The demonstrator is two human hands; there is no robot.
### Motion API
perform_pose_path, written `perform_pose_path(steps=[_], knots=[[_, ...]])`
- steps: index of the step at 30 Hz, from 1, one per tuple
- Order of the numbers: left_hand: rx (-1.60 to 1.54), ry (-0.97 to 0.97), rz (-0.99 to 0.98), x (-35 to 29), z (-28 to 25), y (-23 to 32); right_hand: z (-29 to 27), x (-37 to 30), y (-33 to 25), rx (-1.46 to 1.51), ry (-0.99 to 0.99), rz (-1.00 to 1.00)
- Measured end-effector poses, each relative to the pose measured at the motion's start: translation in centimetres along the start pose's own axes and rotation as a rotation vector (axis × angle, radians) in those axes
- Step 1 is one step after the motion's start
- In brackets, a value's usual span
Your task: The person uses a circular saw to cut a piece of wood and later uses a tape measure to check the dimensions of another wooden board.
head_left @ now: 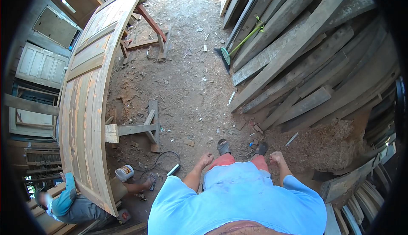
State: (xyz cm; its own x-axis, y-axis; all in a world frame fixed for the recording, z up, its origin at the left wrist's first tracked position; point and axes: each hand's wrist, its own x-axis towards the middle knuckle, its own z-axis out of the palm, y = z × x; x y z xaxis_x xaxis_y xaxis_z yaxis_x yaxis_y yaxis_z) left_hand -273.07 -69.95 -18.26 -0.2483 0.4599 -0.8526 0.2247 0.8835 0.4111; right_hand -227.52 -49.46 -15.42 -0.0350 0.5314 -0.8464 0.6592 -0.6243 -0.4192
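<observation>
Both arms hang at my sides while I stand on the dirt floor. My left hand (206, 159) is loosely closed beside my thigh, with nothing seen in it. Out to the other side, my right hand (278, 158) is curled into a fist, also with no object showing. Neither hand touches anything around it. Left of me, a long panelled wooden door (85, 95) rests across wooden trestles. A black cable (159, 158) lies on the floor nearest my left hand, beside a white bucket (124, 173).
Another person (70, 201) sits at the door's near end, one hand by its edge. Timber planks (293, 44) lean along the right, with a green broom (225, 57) against them. A trestle (152, 126) stands ahead left. Wood scraps and shavings (327, 129) litter the ground.
</observation>
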Motion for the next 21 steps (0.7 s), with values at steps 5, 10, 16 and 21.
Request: perform_pose_path(steps=[5,10,16,21], knots=[[0.074,-0.136,-0.01,-1.1,3.3,1.4,-2.4,4.9,2.9,-0.127,-0.082,-0.333],[-0.02,-0.047,-0.064,-2.3,6.0,2.3,-4.8,-1.9,-3.0,0.018,-0.001,-0.055],[0.123,-0.19,0.036,-3.5,8.6,6.7,-6.2,4.6,5.0,-0.493,0.02,-0.101],[0.282,-0.274,0.02,-3.5,13.7,5.7,-3.4,7.2,2.8,-0.544,-0.037,-0.065]])
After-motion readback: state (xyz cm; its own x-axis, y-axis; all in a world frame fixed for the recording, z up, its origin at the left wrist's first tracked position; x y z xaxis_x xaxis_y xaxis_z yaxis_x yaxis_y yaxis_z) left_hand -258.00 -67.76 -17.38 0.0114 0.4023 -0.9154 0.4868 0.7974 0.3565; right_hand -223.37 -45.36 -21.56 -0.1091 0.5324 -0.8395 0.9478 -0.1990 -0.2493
